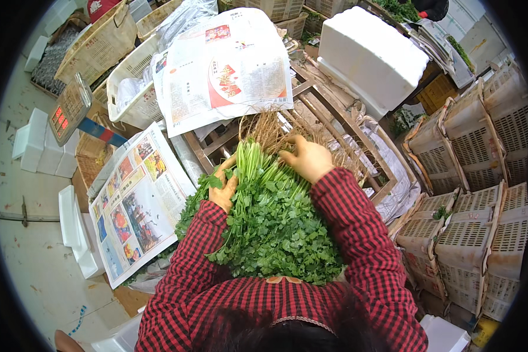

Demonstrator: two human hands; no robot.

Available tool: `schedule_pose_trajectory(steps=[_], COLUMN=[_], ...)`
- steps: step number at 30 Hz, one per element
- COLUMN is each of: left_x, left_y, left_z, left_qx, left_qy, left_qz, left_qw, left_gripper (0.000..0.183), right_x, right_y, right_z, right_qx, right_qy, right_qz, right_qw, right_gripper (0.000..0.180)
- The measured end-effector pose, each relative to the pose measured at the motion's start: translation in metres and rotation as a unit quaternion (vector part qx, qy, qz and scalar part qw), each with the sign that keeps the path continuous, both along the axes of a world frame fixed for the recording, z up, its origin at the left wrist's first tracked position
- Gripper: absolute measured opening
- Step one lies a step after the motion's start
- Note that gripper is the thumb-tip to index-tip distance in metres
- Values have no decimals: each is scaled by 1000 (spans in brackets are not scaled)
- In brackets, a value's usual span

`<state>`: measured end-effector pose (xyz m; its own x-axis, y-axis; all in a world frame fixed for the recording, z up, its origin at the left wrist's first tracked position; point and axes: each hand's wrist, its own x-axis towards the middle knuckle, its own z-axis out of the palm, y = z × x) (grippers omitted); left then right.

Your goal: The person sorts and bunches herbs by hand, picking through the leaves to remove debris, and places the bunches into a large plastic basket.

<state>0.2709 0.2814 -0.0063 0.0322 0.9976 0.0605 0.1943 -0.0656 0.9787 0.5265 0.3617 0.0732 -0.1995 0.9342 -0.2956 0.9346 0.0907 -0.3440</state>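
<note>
A large heap of leafy coriander [281,229] lies before me, its leaves towards my body. The pale green stems [250,160] point away and end in a tangle of brown roots [268,127]. My left hand [223,189] rests against the left side of the stems; some of its fingers are hidden by leaves, so its grip is unclear. Over the root end on the right is my right hand [308,159], thumb and forefinger apart at the roots. Its other fingers are partly hidden.
Newspaper sheets [189,94] lie beyond the heap and another newspaper [136,207] to its left. A digital scale display [70,110] stands at left. Metal frame bars [328,110] run under the roots. A white foam box [369,57] and stacked plastic crates [471,237] flank the right.
</note>
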Motion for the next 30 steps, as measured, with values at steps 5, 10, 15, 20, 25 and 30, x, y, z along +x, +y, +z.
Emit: schedule_pose_trajectory(steps=[5,10,15,20,25,30], left_x=[9,18,51,60,51,-22], left_y=[6,-11,-14,-13,-14,-6], left_z=[5,32,54,58,84,102], left_qx=[4,4,52,111,101,95], left_qy=[51,75,444,516,521,337], left_qz=[-25,-52,-131,-143,-183,17], left_qw=[998,996,885,837,828,937], left_gripper=[58,64,69,63,65,76], right_x=[-6,51,171,192,153,169], right_y=[38,-43,-159,-219,-193,-216], right_z=[-18,15,50,7,-10,-10], right_qx=[-14,142,81,-33,-9,-45], right_qy=[-69,403,390,75,229,435], right_qz=[-32,-288,-363,-227,-285,-425], right_qw=[997,857,842,970,931,793], right_gripper=[38,16,13,52,56,69])
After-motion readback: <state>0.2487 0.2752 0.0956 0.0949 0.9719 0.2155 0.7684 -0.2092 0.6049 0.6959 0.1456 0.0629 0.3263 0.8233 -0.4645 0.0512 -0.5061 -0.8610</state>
